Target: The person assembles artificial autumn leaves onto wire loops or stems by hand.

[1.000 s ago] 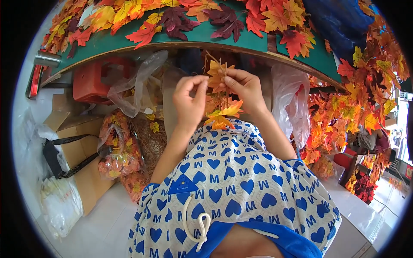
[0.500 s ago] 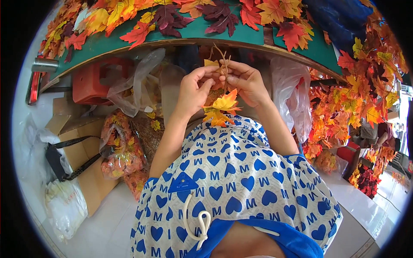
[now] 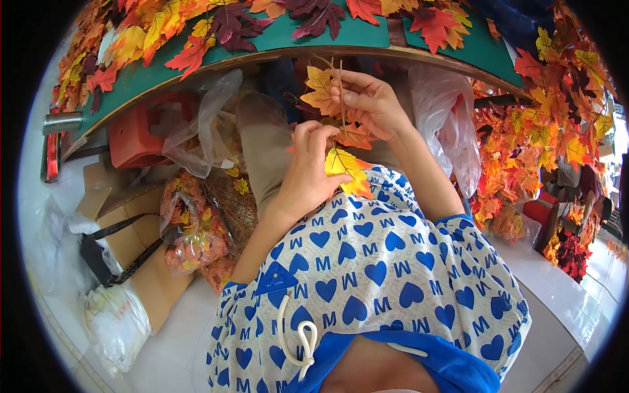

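Observation:
My right hand (image 3: 372, 103) pinches the thin brown stem (image 3: 343, 111) of an artificial maple leaf garland in front of my body. A yellow-orange leaf (image 3: 319, 90) stands out to the left of the stem, near the right fingertips. Lower on it hang an orange-red leaf (image 3: 357, 135) and a bright yellow leaf (image 3: 347, 168). My left hand (image 3: 309, 167) is beside these lower leaves. Its thumb and fingers are apart, with the thumb tip at the bright yellow leaf's edge; no firm grip shows.
Loose maple leaves (image 3: 239, 26) lie on the green tabletop (image 3: 295, 44) ahead. A red plastic stool (image 3: 134, 134) and clear bags of leaves (image 3: 193, 226) are below left, near a cardboard box (image 3: 147, 278). Garlands (image 3: 517, 157) hang at the right beside a clear plastic bag (image 3: 452, 124).
My left hand has moved down and its thumb and fingers have spread. The right hand still pinches the stem, slightly higher. The leaves have fanned apart, and the upper yellow-orange leaf shows more fully.

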Demonstrator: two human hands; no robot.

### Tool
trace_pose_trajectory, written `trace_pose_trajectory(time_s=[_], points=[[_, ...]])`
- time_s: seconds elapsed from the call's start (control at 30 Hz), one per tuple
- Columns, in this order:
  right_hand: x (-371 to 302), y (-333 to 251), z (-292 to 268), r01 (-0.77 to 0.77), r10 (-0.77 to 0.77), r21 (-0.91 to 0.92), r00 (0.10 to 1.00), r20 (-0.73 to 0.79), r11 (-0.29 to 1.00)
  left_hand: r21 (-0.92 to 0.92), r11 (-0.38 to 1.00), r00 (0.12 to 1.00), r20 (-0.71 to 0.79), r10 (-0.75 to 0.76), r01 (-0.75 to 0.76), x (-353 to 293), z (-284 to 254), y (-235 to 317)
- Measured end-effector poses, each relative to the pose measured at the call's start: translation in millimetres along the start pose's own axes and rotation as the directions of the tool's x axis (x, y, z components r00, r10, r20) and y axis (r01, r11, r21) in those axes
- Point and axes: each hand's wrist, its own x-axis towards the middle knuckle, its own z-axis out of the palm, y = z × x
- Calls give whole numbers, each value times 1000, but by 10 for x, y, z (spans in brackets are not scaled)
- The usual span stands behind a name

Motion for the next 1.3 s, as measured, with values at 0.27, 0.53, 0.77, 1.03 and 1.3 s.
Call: trace_pose_trajectory(time_s=[0.27,0.53,0.77,1.03,1.3], points=[[-19,-26,57,-33,30,50,997,73,998,-559,828,997,-30,-65,37,120,55,-174],[-49,-54,194,-53,66,-235,997,47,971,-367,930,988,-136,-68,13,90,-21,-324],[-211,59,198,66,-39,-464,997,68,883,-218,969,915,-403,24,-121,406,-287,-229],[-237,-126,454,307,-239,-804,948,211,510,-956,293,946,-121,-302,-29,362,-110,-428],[617,-975,397,409,-650,-863,575,497,-298,-973,193,946,-174,-274,-123,245,-253,-347]])
